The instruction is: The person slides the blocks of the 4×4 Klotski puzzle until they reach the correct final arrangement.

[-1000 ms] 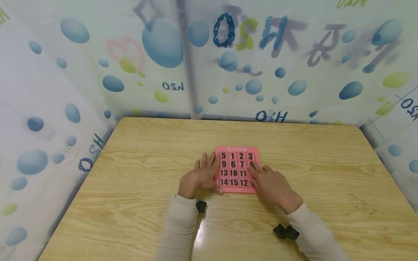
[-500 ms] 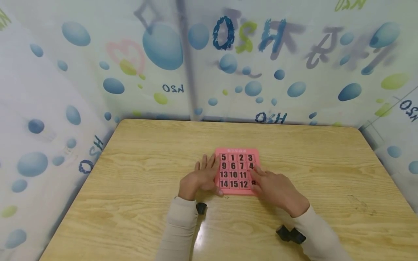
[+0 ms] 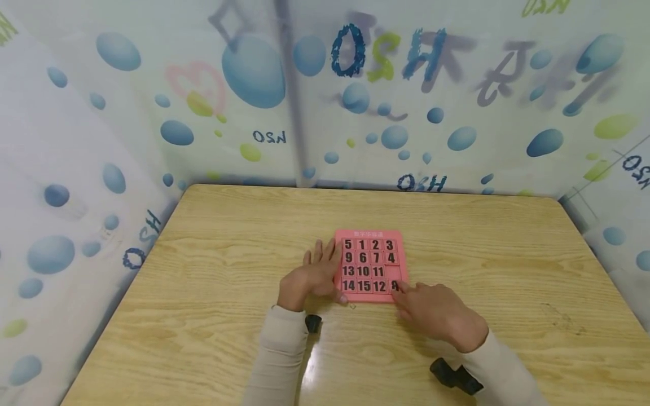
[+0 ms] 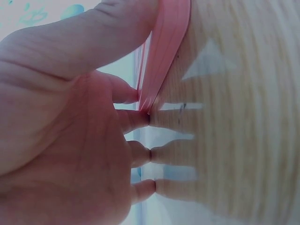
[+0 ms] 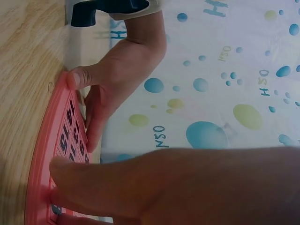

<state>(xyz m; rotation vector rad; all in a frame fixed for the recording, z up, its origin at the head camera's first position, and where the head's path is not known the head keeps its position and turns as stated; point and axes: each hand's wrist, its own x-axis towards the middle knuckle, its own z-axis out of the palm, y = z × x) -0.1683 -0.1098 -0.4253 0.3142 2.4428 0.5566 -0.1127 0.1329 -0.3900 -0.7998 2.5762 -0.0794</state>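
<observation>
A pink number slide puzzle (image 3: 369, 234) lies flat on the wooden table. Its tiles bear black numbers, and a gap sits in the right column between the 4 tile (image 3: 390, 257) and the partly covered 8 tile (image 3: 395, 286). My left hand (image 3: 310, 279) rests at the puzzle's left side with fingers spread and straight. In the right wrist view the left thumb (image 5: 82, 77) touches a corner of the frame. My right hand (image 3: 437, 310) lies at the lower right, its extended fingertips on the 8 tile and the right edge.
The wooden table (image 3: 228, 225) reaches back to a wall covering (image 3: 355, 135) printed with blue and green drops. Black wrist devices show below the left cuff (image 3: 313, 323) and beside the right sleeve (image 3: 456, 376).
My right hand has slid down and toward the right, from around the 4 tile to the 8 tile, uncovering the 4 and the gap under it. The left hand stays put.
</observation>
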